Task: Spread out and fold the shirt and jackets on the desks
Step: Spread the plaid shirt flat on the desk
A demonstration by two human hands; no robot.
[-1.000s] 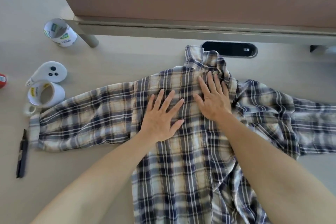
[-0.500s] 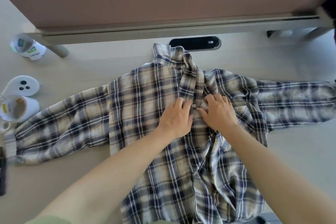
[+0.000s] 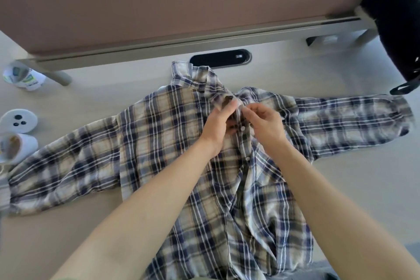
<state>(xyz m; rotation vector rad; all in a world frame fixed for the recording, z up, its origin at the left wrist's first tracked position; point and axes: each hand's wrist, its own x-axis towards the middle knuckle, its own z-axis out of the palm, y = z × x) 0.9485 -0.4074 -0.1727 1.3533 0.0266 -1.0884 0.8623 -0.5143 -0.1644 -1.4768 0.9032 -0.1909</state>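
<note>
A navy, cream and tan plaid shirt point(image 3: 163, 143) lies front up on the beige desk point(image 3: 352, 188), sleeves spread left and right, collar toward the divider. My left hand point(image 3: 218, 127) pinches the left edge of the button placket just below the collar. My right hand point(image 3: 264, 125) pinches the opposite placket edge, close beside the left hand. A white button shows between the hands. The shirt's lower front is rumpled and hangs over the near desk edge.
A brown divider panel point(image 3: 181, 0) runs along the back with a black cable slot point(image 3: 220, 58) behind the collar. At the left lie a white controller point(image 3: 18, 120), tape rolls point(image 3: 16, 146) and a labelled white cup point(image 3: 23, 77). A black bag point(image 3: 395, 18) sits at the far right.
Both hands went from pressing flat on the upper chest to pinching the placket near the collar. The view shifted right, so the shirt now appears farther left.
</note>
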